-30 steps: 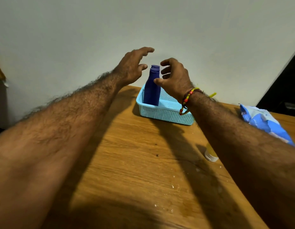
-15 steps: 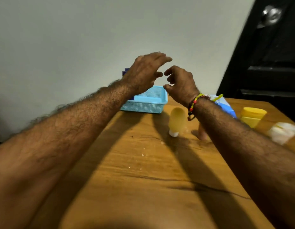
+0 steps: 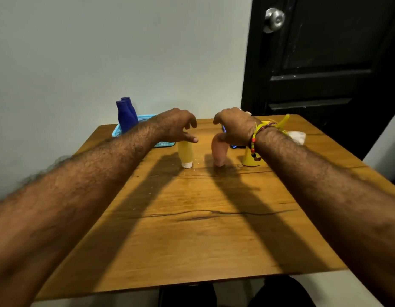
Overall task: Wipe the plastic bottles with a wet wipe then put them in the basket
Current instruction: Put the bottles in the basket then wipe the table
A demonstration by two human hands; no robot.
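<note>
The wooden table (image 3: pixel 192 229) fills the view. At its far left corner sits the blue basket (image 3: pixel 118 131) with two dark blue bottles (image 3: pixel 124 116) standing upright inside. Both hands hang above the table's far middle, loosely curled and holding nothing: the left hand (image 3: pixel 176 126) over the pale yellow tube (image 3: pixel 185 155), the right hand (image 3: pixel 235 127) over the peach tube (image 3: pixel 219 151). Right of that stands a yellow bottle (image 3: pixel 249 159); a crumpled white wipe (image 3: pixel 298 136) lies near the far right edge.

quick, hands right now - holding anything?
Left hand: open, fingers loosely curled above the yellow tube, holding nothing.
Right hand: open, loosely curled over the pink tube, no grip visible.
</note>
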